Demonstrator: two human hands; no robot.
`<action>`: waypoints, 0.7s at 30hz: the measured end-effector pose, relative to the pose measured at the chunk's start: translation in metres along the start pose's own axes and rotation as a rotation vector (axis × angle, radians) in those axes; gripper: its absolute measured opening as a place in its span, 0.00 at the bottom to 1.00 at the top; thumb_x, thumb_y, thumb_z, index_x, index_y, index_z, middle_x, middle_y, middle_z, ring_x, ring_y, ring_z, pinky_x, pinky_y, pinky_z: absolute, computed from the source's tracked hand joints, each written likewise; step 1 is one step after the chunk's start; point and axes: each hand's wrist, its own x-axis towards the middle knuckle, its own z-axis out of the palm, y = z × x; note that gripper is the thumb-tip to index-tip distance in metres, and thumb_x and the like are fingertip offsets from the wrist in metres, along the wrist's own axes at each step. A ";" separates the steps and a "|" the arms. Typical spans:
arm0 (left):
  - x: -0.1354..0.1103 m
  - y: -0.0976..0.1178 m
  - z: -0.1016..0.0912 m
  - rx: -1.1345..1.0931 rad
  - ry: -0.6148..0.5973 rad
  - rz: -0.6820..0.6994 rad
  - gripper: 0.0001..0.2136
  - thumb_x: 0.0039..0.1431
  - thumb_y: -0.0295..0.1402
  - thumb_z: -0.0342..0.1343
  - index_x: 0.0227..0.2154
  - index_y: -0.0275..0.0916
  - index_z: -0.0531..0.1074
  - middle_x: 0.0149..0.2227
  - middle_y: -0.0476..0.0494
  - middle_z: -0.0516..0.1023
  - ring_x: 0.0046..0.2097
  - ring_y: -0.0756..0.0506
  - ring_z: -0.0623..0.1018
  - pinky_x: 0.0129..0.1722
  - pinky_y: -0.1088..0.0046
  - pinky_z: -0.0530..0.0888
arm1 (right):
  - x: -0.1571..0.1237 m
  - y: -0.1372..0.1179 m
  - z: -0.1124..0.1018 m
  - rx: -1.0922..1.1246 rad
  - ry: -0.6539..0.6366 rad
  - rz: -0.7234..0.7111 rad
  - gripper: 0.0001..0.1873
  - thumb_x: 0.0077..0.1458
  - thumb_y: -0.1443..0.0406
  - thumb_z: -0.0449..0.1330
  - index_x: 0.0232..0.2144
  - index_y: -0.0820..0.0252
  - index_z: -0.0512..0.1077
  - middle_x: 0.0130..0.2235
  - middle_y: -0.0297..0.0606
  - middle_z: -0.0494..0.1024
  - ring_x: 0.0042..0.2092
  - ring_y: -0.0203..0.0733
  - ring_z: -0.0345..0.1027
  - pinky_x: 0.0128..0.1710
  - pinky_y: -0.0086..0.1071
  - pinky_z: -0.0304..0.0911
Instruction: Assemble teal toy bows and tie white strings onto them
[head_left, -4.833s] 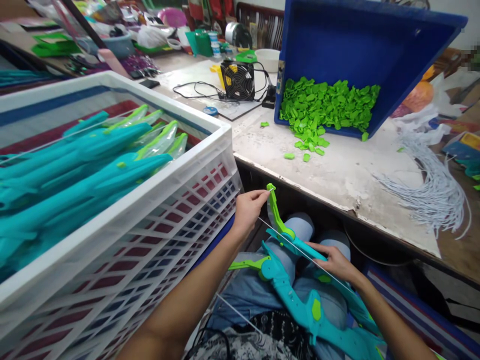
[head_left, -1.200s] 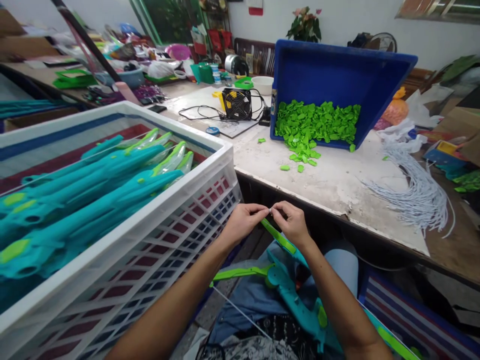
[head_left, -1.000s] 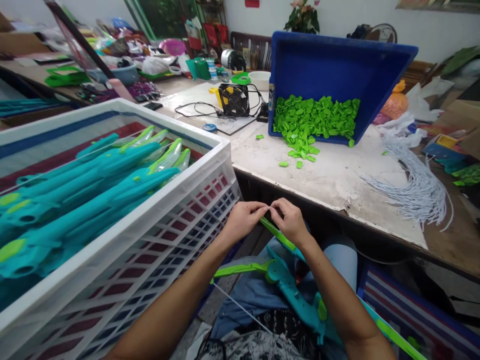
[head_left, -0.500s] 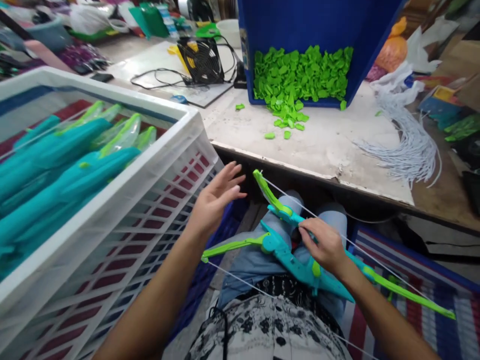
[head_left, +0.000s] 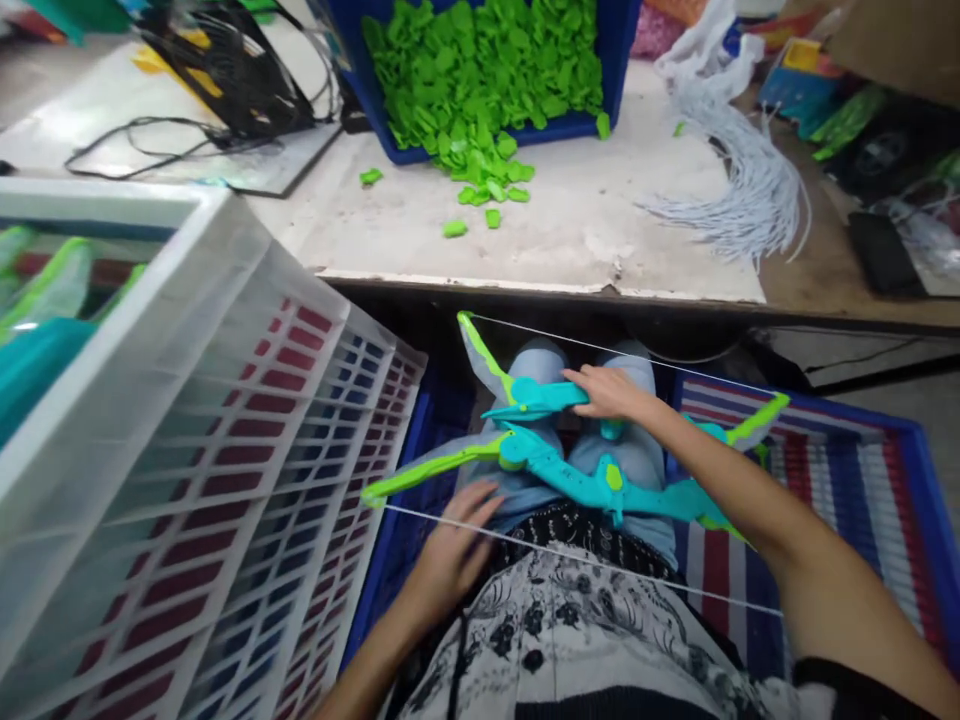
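Two turquoise and lime-green toy bows with white strings lie across my lap. My right hand (head_left: 611,390) has its fingers wrapped round the middle of the farther toy bow (head_left: 551,397), whose string runs along the table side. The nearer toy bow (head_left: 562,468) rests on my thighs, its string toward my body. Beside that string is my left hand (head_left: 457,540), fingers apart and holding nothing. The string crosses in front of its fingers; whether they touch is hard to tell. My right forearm hides part of the right-hand limbs.
A white plastic crate (head_left: 247,290) with turquoise toy parts stands at my left. On the table (head_left: 555,235), a blue bin (head_left: 405,155) spills small green pieces (head_left: 487,80). White strings (head_left: 765,190) lie farther right. A blue crate with a striped lining (head_left: 870,480) is at my right.
My left hand has come down from above the nearer bow's tip to beside its string. My right hand has turned the farther bow more level, moving slightly away. The view has shifted right.
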 end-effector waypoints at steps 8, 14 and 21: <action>0.129 0.030 0.063 0.589 -0.086 0.401 0.15 0.61 0.28 0.50 0.49 0.38 0.72 0.48 0.34 0.75 0.53 0.36 0.72 0.59 0.52 0.60 | -0.025 0.000 0.010 -0.030 0.084 0.225 0.29 0.57 0.59 0.61 0.60 0.54 0.62 0.49 0.51 0.72 0.48 0.55 0.68 0.45 0.41 0.59; 0.150 0.057 0.032 0.746 -0.581 0.497 0.22 0.56 0.40 0.54 0.51 0.35 0.68 0.38 0.33 0.76 0.40 0.35 0.75 0.42 0.56 0.67 | -0.078 0.042 -0.042 -0.265 0.090 0.351 0.26 0.59 0.62 0.56 0.60 0.55 0.62 0.49 0.52 0.70 0.47 0.54 0.65 0.40 0.37 0.56; 0.169 0.047 0.048 0.716 -0.733 0.405 0.22 0.56 0.40 0.53 0.52 0.36 0.68 0.40 0.36 0.78 0.39 0.37 0.77 0.41 0.61 0.67 | -0.171 0.064 -0.086 -0.413 0.025 0.415 0.21 0.55 0.63 0.59 0.51 0.57 0.70 0.39 0.45 0.75 0.42 0.49 0.67 0.38 0.35 0.53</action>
